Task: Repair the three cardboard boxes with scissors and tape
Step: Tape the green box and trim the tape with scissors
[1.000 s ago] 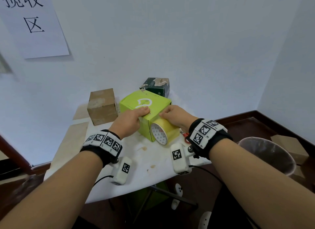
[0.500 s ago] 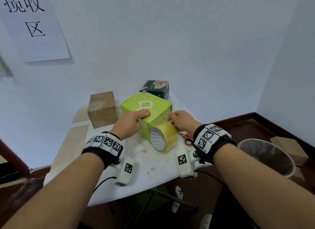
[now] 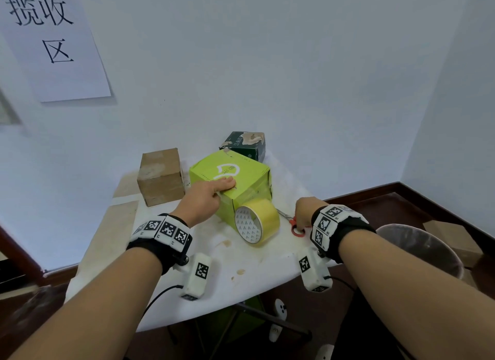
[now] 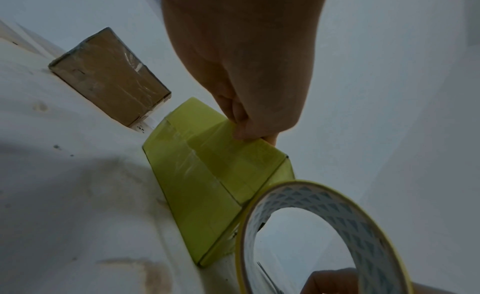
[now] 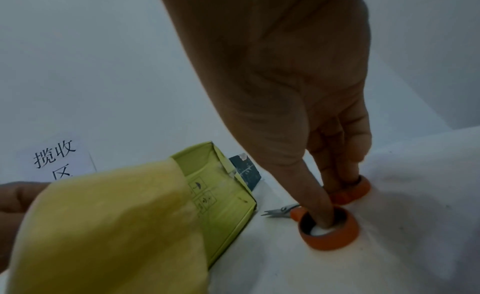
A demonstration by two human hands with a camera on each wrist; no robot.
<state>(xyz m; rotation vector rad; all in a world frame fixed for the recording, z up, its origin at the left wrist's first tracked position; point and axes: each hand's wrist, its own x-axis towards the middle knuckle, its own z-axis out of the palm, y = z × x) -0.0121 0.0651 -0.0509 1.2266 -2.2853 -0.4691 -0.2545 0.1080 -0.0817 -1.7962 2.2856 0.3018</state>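
A lime-green box (image 3: 241, 172) stands mid-table, with a brown box (image 3: 160, 177) to its left and a dark green box (image 3: 246, 144) behind it. My left hand (image 3: 223, 188) lies with straight fingers on the green box's top front edge, pressing a tape end (image 4: 221, 134) onto it. The yellow tape roll (image 3: 257, 223) stands on edge against the box's front corner. My right hand (image 3: 301, 220) is down at the orange-handled scissors (image 5: 330, 226) on the table right of the roll. Its thumb sits in one loop and its fingers in the other.
The table (image 3: 187, 252) has a stained white cover, and its front edge is close to my wrists. A lined waste bin (image 3: 417, 249) stands on the floor to the right, with a cardboard box (image 3: 452, 236) beyond it. A paper sign (image 3: 51, 38) hangs on the wall.
My right hand left the green box and the tape roll, moved right and down, and put its fingers into the scissor loops. The left hand stayed on the box.
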